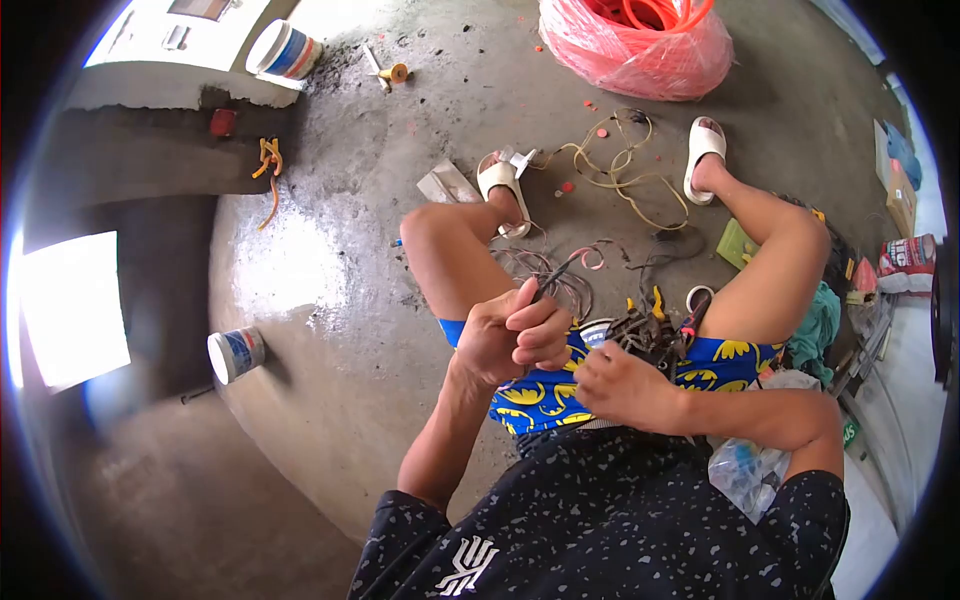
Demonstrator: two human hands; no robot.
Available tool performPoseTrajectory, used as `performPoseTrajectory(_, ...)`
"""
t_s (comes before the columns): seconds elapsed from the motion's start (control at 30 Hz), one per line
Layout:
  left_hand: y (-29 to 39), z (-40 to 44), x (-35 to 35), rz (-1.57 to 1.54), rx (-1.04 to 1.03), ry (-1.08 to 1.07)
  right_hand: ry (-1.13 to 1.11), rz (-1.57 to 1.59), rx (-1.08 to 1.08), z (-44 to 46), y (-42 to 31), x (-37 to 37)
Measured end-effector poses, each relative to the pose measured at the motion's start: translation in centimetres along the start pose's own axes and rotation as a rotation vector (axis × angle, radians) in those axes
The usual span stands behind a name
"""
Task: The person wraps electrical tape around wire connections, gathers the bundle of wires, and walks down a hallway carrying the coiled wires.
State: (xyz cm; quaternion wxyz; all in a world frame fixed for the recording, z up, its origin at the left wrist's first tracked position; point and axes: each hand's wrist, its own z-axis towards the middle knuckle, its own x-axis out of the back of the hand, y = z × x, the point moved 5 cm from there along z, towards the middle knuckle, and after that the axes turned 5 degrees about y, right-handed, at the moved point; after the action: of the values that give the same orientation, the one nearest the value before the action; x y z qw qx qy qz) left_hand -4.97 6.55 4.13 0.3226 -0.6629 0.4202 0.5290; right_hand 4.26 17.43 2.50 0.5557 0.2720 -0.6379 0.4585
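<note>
My left hand (515,335) is closed around a thin black cable (557,278), whose end sticks up past the thumb towards a loop of reddish wire (592,254). Just to its right, over the lap, my right hand (628,388) has its fingers pressed together; what they hold, if anything, is too small to tell. Behind the hands, a tangle of dark cables and tools (645,335) lies between the thighs, with yellow-handled pliers (658,303) among them. Thin loose wires (570,295) lie on the floor beyond the left hand.
Pale yellow tubing (625,185) loops between the slippered feet. A wrapped orange coil (640,50) stands ahead. Two buckets (237,355) are at the left. A green box (737,243), teal cloth (815,330) and plastic bag (745,475) are at the right.
</note>
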Motion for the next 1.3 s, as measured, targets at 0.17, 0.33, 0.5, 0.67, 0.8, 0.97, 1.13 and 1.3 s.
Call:
performPoseTrajectory(0.17, 0.6, -1.2, -0.5, -0.010, 0.013, 0.018, 0.266, 0.225, -0.247, -0.4, 3.7, 4.4)
performPoseTrajectory(0.33, 1.1, -2.7, -2.0, 0.191, -0.038, -0.005, 0.717, 0.588, -0.626, 0.8, 10.7, 4.4)
performPoseTrajectory(0.5, 5.5, -8.7, -1.4, 0.595, -0.286, 0.204, 0.425, 1.102, -0.376, 1.8, 12.0, 1.3)
performPoseTrajectory(0.67, 6.1, -11.6, -2.0, 1.784, -0.177, 0.701, 0.416, 1.120, -0.512, -1.4, 14.6, 8.7)
performPoseTrajectory(0.8, 5.4, -11.7, -3.5, 2.128, -0.733, 0.871, 0.506, 0.711, -0.483, -1.5, 14.2, 13.4)
performPoseTrajectory(0.97, 5.0, -11.7, -4.5, 2.308, -1.106, 0.941, 0.643, 0.618, -0.367, -1.6, 14.3, 15.1)
performPoseTrajectory(1.13, 4.5, -12.2, -5.0, 2.296, -1.285, 0.984, 0.713, 0.640, -0.379, -1.8, 13.7, 15.8)
performPoseTrajectory(1.3, 4.2, -12.6, -4.6, 2.268, -1.358, 1.048, 0.722, 0.615, -0.385, -1.7, 13.6, 16.2)
